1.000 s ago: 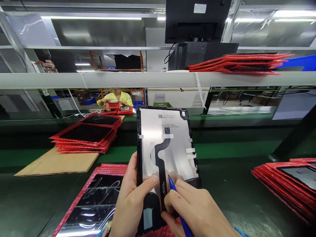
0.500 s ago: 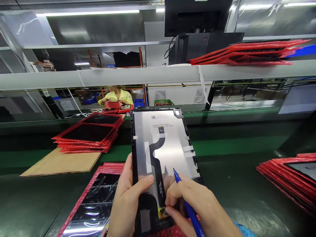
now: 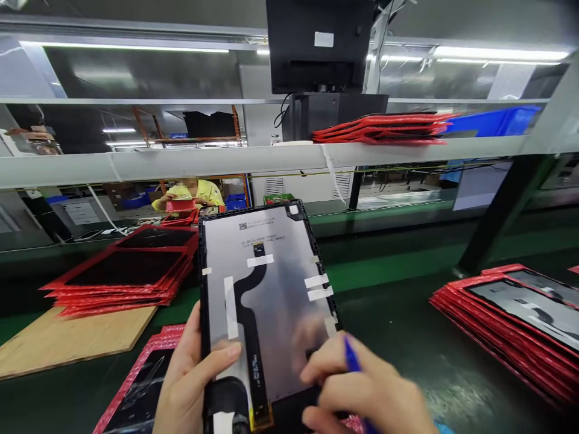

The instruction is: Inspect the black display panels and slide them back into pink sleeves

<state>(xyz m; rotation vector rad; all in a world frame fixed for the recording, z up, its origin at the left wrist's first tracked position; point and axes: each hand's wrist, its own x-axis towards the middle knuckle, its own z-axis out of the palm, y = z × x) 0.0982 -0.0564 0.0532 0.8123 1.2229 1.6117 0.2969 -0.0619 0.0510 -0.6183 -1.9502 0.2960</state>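
A tablet screen panel (image 3: pixel 283 313), its silver back facing me and its frame black, is tilted up in front of me. My left hand (image 3: pixel 192 377) is closed around its left edge, the thumb lying on the back. A black flex cable (image 3: pixel 246 325) runs down the panel to a gold-edged connector (image 3: pixel 261 416), with strips of white tape beside and across it. Over the panel's lower right, my right hand (image 3: pixel 366 386) has its fingers curled around a blue pen (image 3: pixel 351 355). The pen's lower part is blurred, and the right fingertips hang close to the panel; contact cannot be made out.
Red-wrapped panels are stacked on a wooden board (image 3: pixel 81 337) at left and in another stack (image 3: pixel 506 337) at right. A red-edged panel (image 3: pixel 140 386) lies beside my left hand. A shelf rail (image 3: pixel 203 164) crosses ahead; a person in yellow (image 3: pixel 208 191) works beyond.
My right hand has moved off the connector end of the flex cable, toward the panel's right side, still with the pen. The view has swung right and tilted up slightly.
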